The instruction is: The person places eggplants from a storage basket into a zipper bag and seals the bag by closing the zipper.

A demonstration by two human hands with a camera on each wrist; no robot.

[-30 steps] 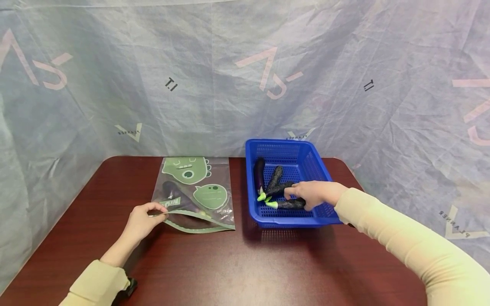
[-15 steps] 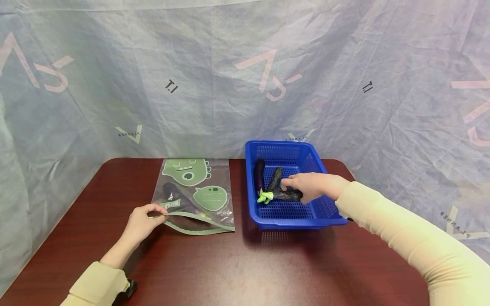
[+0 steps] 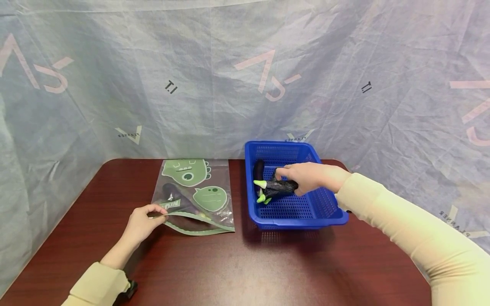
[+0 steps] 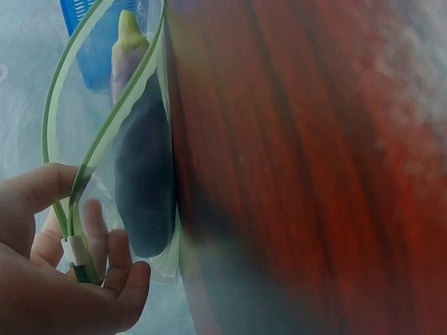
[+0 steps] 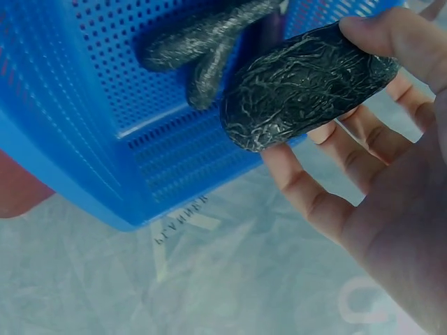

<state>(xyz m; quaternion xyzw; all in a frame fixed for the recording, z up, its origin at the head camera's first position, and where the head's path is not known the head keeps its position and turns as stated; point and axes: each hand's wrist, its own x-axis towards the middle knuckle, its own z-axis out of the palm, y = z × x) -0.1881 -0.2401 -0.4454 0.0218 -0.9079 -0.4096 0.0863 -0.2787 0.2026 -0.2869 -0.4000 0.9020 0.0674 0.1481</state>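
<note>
My left hand [image 3: 142, 222] pinches the left corner of a clear zip bag's [image 3: 218, 170] green-edged mouth, which gapes open. Inside that bag lies a smooth purple eggplant [image 4: 144, 167], its pale stem end toward the mouth. Over the blue basket, my right hand [image 3: 306, 176] grips a dark, wrinkled eggplant [image 5: 300, 87] between thumb and fingers. Its green stem points left in the head view. Below it in the basket are two more wrinkled eggplants [image 5: 185, 42], crossing each other. A smooth dark eggplant [image 3: 258, 170] lies along the basket's left wall, partly covered.
The blue perforated basket [image 3: 298, 222] stands on the right of the dark red wooden table [image 3: 229, 272], with the bag flat to its left. A grey printed cloth [image 3: 191, 85] hangs close behind the table and along both sides.
My right hand has lifted the wrinkled eggplant from the front of the basket and carried it back and slightly left, over the others. My left hand has kept its place on the bag.
</note>
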